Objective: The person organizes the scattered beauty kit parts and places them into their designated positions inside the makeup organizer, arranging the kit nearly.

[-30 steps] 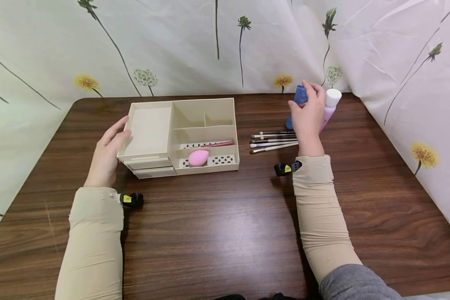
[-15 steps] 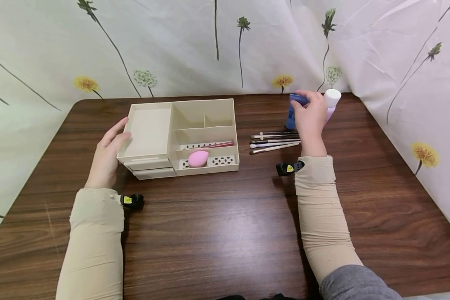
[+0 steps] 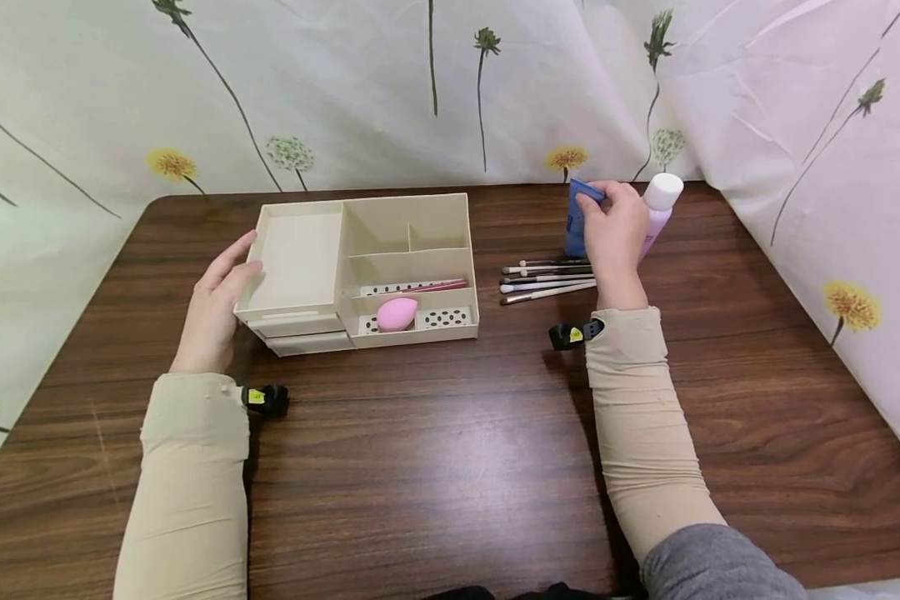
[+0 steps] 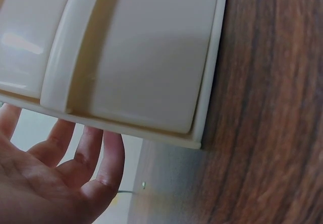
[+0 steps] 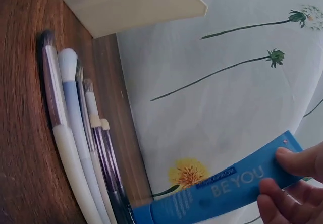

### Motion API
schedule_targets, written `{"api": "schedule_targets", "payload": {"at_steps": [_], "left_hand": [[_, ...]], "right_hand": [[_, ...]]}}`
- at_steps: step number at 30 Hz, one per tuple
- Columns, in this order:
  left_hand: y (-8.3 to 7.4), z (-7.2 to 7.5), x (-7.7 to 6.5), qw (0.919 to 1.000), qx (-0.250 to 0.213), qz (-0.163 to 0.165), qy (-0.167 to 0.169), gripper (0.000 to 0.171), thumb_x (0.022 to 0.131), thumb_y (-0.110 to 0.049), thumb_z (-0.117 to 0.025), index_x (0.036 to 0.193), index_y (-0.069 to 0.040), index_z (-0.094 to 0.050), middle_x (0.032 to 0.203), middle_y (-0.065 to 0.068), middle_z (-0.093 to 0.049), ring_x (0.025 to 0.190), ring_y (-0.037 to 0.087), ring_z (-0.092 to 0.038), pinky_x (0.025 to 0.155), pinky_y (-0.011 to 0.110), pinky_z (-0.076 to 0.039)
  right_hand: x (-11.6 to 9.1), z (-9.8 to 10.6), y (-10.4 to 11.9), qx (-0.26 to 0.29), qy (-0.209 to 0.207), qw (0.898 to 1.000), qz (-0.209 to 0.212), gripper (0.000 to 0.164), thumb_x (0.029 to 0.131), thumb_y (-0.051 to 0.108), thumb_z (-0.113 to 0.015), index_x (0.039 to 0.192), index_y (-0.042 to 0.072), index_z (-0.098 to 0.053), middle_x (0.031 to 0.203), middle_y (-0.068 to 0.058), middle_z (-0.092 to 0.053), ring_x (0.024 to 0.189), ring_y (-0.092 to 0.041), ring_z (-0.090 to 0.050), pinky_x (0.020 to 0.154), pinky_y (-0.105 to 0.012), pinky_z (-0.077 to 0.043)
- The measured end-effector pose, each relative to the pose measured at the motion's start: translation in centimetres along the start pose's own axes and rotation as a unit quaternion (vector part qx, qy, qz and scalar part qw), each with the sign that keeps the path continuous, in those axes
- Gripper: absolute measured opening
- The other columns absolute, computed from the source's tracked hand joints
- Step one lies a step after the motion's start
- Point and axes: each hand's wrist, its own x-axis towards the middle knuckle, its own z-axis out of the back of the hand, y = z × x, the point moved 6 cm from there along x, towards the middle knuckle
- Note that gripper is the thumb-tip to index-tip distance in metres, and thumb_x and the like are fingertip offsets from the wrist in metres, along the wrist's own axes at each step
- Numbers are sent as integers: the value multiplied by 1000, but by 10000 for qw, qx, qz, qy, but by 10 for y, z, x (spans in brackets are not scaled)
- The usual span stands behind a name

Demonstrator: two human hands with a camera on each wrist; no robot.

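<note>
My right hand [image 3: 617, 233] pinches the flat top end of a blue squeeze tube [image 3: 580, 223] between thumb and fingers. Lettering reading "BE YOU" shows on the tube [image 5: 222, 191] in the right wrist view, and its cap end points down close by the makeup brushes [image 5: 83, 148]. On the left, my left hand [image 3: 213, 304] rests its fingers against the side wall of a cream desktop organizer [image 3: 300, 258]. In the left wrist view the fingers [image 4: 108, 158] touch that wall beside the drawer fronts.
A pink makeup sponge [image 3: 397, 315] and a thin pink stick-like item [image 3: 442, 286] lie in the organizer's compartments. Behind the right hand stands a lilac bottle [image 3: 656, 221] with a white cap. A flower-printed cloth [image 3: 390, 92] borders the wooden table [image 3: 420, 467] at the back.
My right hand has come down onto the top of the blue tube and pinched it. The tube has shifted slightly left. The left hand and organizer have stayed put.
</note>
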Motion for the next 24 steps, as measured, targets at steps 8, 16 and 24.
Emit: {"api": "schedule_targets", "payload": {"at_steps": [8,16,24], "left_hand": [[0,-1,1,10000,-41,3,-27,52,95,-32,-65,145,-31,-51,117,-11,-65,102,5,-56,74,15,-48],[0,0,0,10000,83,11,-45,52,96,-33,-64,146,-32,-50,122,-8,-63,106,7,-55,75,15,-48],[-1,-1,0,9999,105,-48,-46,52,95,-33,-64,145,-31,-51,121,-9,-63,102,5,-55,75,15,-47]], "right_hand": [[-8,1,17,1417,-98,9899,-5,23,91,12,-73,108,-2,-74,100,-4,-63,69,-1,-56,64,-13,-49],[-22,0,40,2668,121,9637,49,22,88,11,-76,107,0,-75,97,-4,-68,57,-7,-62,60,-16,-53],[-40,-6,67,3369,267,9377,808,22,89,6,-74,106,-7,-72,86,9,-65,59,-8,-62,66,-23,-56]]}}
